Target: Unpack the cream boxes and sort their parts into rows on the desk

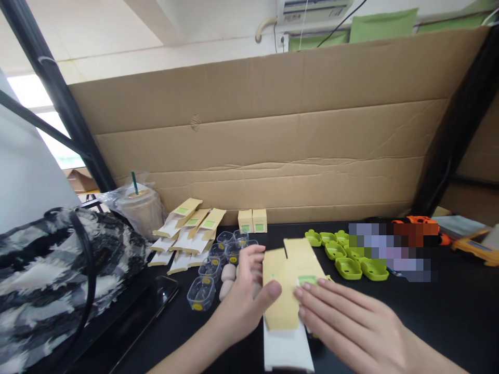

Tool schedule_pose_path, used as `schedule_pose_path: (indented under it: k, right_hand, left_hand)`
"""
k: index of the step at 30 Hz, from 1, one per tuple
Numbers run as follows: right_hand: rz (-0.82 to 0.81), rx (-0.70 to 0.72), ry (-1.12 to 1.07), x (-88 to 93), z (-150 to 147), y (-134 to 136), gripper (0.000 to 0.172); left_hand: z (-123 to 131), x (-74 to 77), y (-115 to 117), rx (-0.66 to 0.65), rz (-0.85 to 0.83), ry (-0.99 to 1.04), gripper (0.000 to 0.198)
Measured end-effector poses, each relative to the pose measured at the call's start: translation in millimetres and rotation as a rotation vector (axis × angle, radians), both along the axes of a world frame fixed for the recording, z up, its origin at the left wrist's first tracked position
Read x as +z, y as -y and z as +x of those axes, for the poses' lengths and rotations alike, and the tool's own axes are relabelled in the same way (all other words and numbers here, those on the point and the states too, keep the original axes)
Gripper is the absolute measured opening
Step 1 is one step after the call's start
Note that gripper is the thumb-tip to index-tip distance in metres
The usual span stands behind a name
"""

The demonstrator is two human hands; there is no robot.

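Note:
A partly unfolded tan paper box (281, 296) with a white lower flap and a green label is held up in front of me. My left hand (249, 293) grips its left side, the thumb across the front and the other fingers near the left edge. My right hand (351, 322) holds the right side, its long fingers pressed together over the front beside the label; its thumb is hidden. Behind my left hand are small clear plastic cups (201, 294) with yellow stickers and several pale, egg-like pieces (227, 290), partly covered.
Flattened boxes (191, 228) lie in a pile at the left; two folded boxes (252, 221) stand at the back. Green trays (348, 268) sit to the right. A phone (128, 322), a fringed bag (66, 280) and a bagged drink cup (140, 208) are left. Cardboard (253, 140) walls the back.

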State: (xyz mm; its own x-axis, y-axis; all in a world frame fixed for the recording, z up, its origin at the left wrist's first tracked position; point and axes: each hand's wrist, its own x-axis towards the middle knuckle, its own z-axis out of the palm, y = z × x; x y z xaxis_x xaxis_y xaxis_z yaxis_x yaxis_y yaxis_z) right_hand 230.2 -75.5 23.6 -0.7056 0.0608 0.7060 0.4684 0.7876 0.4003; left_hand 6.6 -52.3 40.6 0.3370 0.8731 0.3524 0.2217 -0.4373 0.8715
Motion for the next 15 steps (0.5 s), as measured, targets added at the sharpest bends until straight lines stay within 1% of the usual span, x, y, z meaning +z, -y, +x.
schedule_pose_path:
  k: [2,3,4,5,7,8,9,11,12,13,14,15]
  right_hand:
    - [0.015,-0.045,0.001,2.0,5.5,-3.0,0.041]
    - [0.027,-0.058,0.007,2.8,7.7,-4.7,0.04]
    - [0.04,-0.065,0.008,3.6,9.5,-6.4,0.04]
    - [0.052,-0.065,0.006,4.2,10.6,-7.8,0.04]
    - [0.067,-0.055,0.008,5.6,11.0,-9.9,0.041]
    - [0.064,-0.047,0.013,6.7,10.5,-10.6,0.041]
    - [0.058,-0.038,0.019,8.1,9.7,-11.1,0.039]
    - [0.05,-0.026,0.008,12.0,8.3,-12.2,0.031]
    - [0.053,-0.025,-0.018,14.4,8.0,-12.8,0.029]
    - [0.062,-0.027,-0.055,17.0,7.9,-13.3,0.028]
    - [0.078,-0.034,-0.091,19.7,8.1,-13.7,0.028]
    - [0.095,-0.044,-0.115,22.1,8.2,-13.8,0.027]
  left_hand:
    - [-7.6,9.6,2.3,-0.018,0.419,-0.19,0.075]
    - [-9.2,13.9,4.2,-0.057,0.628,-0.3,0.074]
    - [-8.9,17.6,6.5,-0.1,0.811,-0.416,0.067]
    - [-7.2,20.7,8.9,-0.129,0.965,-0.519,0.056]
    - [-1.6,26.5,13.0,-0.122,1.172,-0.652,0.034]
    - [0.2,29.5,14.5,-0.09,1.228,-0.672,0.029]
    - [-0.1,32.5,15.6,-0.057,1.254,-0.677,0.028]
    - [-11.5,36.2,16.9,0.016,1.268,-0.672,0.032]
    - [-24.2,35.2,17.4,0.066,1.26,-0.687,0.034]
    - [-42.3,30.9,17.9,0.139,1.255,-0.703,0.036]
    - [-65.6,22.9,18.5,0.194,1.228,-0.734,0.037]
    - [-93.5,11.0,19.3,0.252,1.162,-0.771,0.038]
